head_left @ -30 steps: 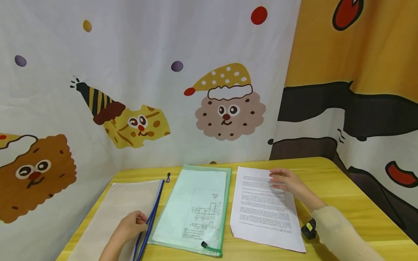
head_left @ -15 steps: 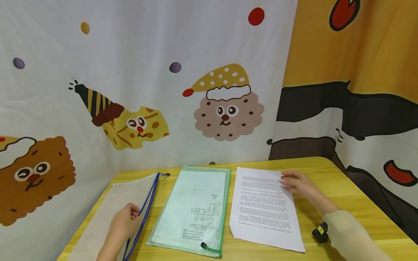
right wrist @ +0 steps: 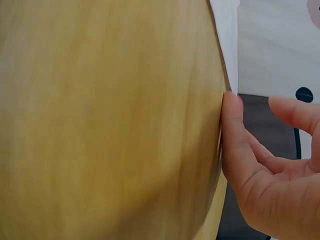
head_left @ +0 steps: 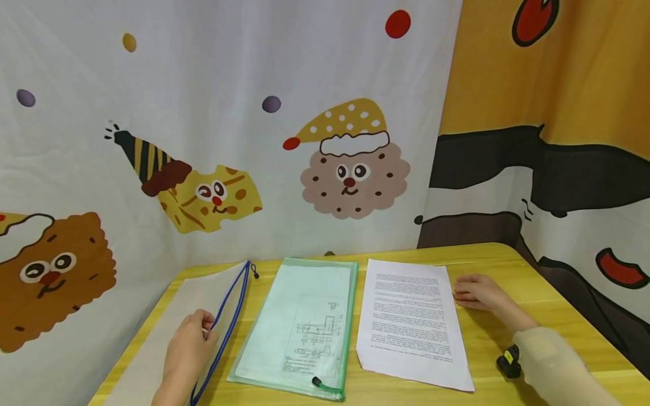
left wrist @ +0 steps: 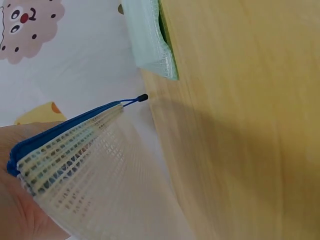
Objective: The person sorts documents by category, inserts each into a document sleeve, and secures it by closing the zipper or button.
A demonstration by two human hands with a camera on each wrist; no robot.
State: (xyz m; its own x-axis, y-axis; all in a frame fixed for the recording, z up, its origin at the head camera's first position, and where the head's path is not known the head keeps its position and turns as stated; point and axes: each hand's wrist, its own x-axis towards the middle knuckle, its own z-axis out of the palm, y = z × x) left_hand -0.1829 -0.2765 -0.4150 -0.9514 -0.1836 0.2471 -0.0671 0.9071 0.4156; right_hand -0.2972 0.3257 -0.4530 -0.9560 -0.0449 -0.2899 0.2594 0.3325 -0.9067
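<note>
My left hand [head_left: 188, 349] pinches the blue-zippered edge of a pale mesh zip pouch [head_left: 152, 344], lifting that side so its mouth gapes. In the left wrist view, the mesh pouch [left wrist: 100, 165] spreads out from the hand, and its blue zipper ends in a dark-tipped cord pull [left wrist: 142, 97]. To the right, my right hand [head_left: 484, 298] rests low over the table just beside the printed paper [head_left: 406, 344], holding nothing. In the right wrist view its fingers [right wrist: 235, 145] are extended, a fingertip right at the paper's edge, and thumb and fingers stand apart.
A green zip pouch [head_left: 269, 332] with a drawing sheet inside lies flat between the mesh pouch and the paper. Everything sits on a yellow wood-grain table [head_left: 558, 338]. A cartoon-printed curtain [head_left: 228, 84] hangs behind it.
My left hand has raised the mesh pouch's zippered edge and drawn it leftward, opening the mouth wider. My right hand has slid right, off the paper and onto the table beside it.
</note>
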